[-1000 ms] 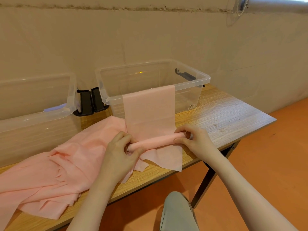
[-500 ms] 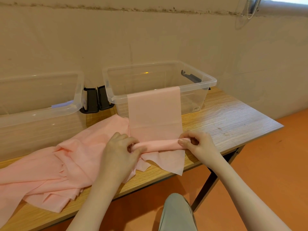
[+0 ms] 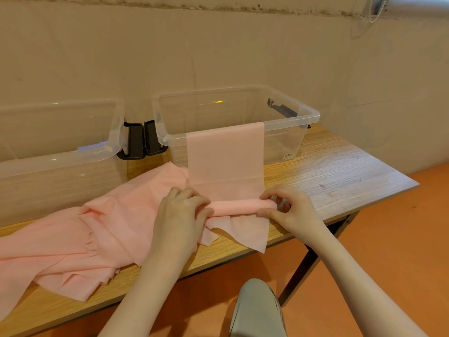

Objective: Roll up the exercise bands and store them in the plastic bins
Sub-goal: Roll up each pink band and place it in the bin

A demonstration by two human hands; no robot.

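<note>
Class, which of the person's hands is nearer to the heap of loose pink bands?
Left. The left hand rests against the heap of loose pink bands; the right hand grips the roll's far end, away from it.

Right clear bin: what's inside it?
The right clear bin shows no rolled bands through its walls. A pink band drapes over its front rim, hiding part of the interior. A dark latch shows at its far right rim.

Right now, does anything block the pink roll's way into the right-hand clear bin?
Nothing visible does. Both hands, left hand and right hand, grip the pink roll; its unrolled tail drapes over the open bin's front rim.
</note>
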